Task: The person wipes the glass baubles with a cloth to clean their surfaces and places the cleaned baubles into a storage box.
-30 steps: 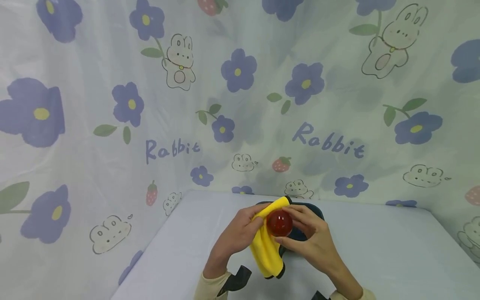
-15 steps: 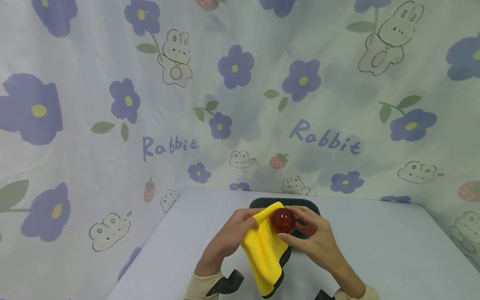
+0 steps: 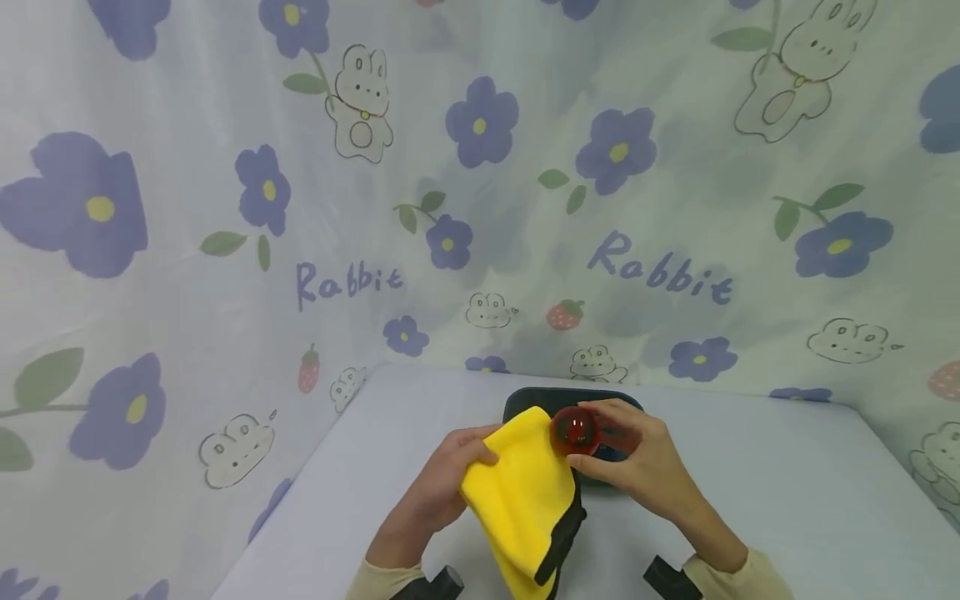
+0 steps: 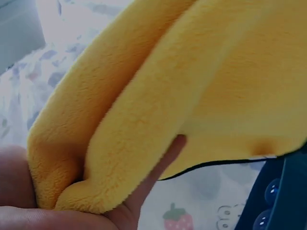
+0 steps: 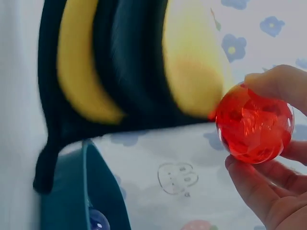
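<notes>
My left hand (image 3: 442,475) pinches a plush yellow cloth (image 3: 525,483) with dark edging, which hangs down in folds in front of me. In the left wrist view the thumb and fingers grip a gathered fold of the cloth (image 4: 129,120). A clear red ball (image 3: 576,430) sits between the thumb and fingertips of my right hand (image 3: 648,458), right beside the cloth's upper right edge. The right wrist view shows the red ball (image 5: 255,123) see-through and glossy, with the cloth (image 5: 192,57) next to it.
Behind the hands a dark teal bin (image 3: 528,400) stands on the white table (image 3: 765,500). Round blue glassy balls (image 4: 272,190) show inside it in the left wrist view. A curtain (image 3: 480,208) printed with flowers and rabbits hangs behind the table.
The left hand has moved left and a little down, spreading the cloth out wider. The red ball has shifted slightly right and up in the right hand.
</notes>
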Demonstrator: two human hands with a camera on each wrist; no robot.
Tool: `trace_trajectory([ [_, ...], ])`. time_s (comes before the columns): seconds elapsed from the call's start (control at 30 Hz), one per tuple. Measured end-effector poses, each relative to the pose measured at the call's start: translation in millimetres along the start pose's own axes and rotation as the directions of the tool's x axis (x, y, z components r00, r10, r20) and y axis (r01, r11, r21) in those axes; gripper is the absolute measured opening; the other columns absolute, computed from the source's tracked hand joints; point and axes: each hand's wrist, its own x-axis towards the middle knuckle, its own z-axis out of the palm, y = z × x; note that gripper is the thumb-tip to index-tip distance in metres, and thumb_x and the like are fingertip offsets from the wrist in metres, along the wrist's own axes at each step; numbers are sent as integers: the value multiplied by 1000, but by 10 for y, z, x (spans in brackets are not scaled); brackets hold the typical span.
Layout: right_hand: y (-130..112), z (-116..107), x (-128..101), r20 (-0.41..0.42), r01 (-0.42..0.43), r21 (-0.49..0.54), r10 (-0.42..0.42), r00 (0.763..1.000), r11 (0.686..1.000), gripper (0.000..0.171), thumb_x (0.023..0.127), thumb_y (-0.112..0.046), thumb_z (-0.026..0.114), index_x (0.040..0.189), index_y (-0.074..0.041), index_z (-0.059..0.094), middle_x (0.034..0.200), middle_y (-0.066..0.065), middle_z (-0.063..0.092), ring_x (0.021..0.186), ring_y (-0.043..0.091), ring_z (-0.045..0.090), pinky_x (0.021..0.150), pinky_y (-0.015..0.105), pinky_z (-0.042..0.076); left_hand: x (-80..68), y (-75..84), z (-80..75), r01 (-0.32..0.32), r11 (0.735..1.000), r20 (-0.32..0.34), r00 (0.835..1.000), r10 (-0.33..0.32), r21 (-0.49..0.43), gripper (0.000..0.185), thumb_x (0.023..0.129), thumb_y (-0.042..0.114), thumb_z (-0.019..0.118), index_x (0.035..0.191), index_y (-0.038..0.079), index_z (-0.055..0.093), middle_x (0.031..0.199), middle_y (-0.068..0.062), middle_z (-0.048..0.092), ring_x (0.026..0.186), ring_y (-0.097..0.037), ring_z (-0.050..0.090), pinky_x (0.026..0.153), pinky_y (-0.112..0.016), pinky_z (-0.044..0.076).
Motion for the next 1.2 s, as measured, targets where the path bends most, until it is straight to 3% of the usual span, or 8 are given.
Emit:
trace_trajectory([
  [0.17, 39, -124, 110, -41, -26, -5, 26, 999, 1000, 57, 78, -10, 88, 132, -9, 68, 124, 9, 70, 102, 3, 71, 86, 22, 59, -165, -69, -116, 12, 992, -16, 1000, -14, -126, 47, 99, 14, 45, 142, -4, 50, 108, -1, 68, 88, -10, 69, 84, -26, 60],
  [0.27, 72, -156, 158, -51, -52, -1, 52, 997, 999, 58, 78, -10, 89, 132, -9, 68, 124, 9, 70, 101, 3, 71, 87, 22, 59, -267, -212, -208, 59, 986, -28, 998, -64, -158, 46, 99, 15, 45, 141, -3, 49, 109, -1, 65, 91, -11, 66, 85, -26, 58],
  [0.43, 130, -147, 205, -46, -103, 48, 106, 993, 993, 60, 78, -9, 89, 134, -4, 66, 127, 14, 68, 102, 3, 70, 87, 21, 59, -409, -517, -385, 128, 971, -44, 989, -140, -201, 57, 99, 13, 44, 152, -7, 37, 117, -3, 62, 98, -11, 63, 88, -27, 56],
  [0.63, 196, -117, 256, -49, -118, 69, 121, 991, 991, 59, 79, -8, 87, 134, -3, 66, 128, 19, 69, 101, 1, 70, 86, 19, 59, -479, -757, -553, 152, 962, -95, 980, -177, -227, 64, 99, 15, 44, 157, -8, 29, 122, -5, 62, 103, -12, 63, 91, -28, 55],
  [0.93, 313, -26, 337, -24, -111, 112, 114, 993, 987, 57, 78, -7, 88, 131, -4, 68, 128, 19, 68, 102, 4, 72, 88, 22, 59, -553, -905, -710, 177, 962, -152, 966, -211, -209, 72, 99, 18, 45, 161, -7, 20, 130, -7, 59, 109, -16, 60, 95, -31, 53],
  [1.2, 403, 78, 419, -21, -132, 117, 136, 991, 984, 59, 76, -8, 89, 132, -4, 69, 128, 19, 68, 102, 5, 71, 86, 24, 60, -602, -996, -783, 199, 959, -172, 957, -235, -200, 72, 97, 20, 47, 160, -7, 23, 128, -7, 60, 108, -16, 59, 95, -32, 53],
])
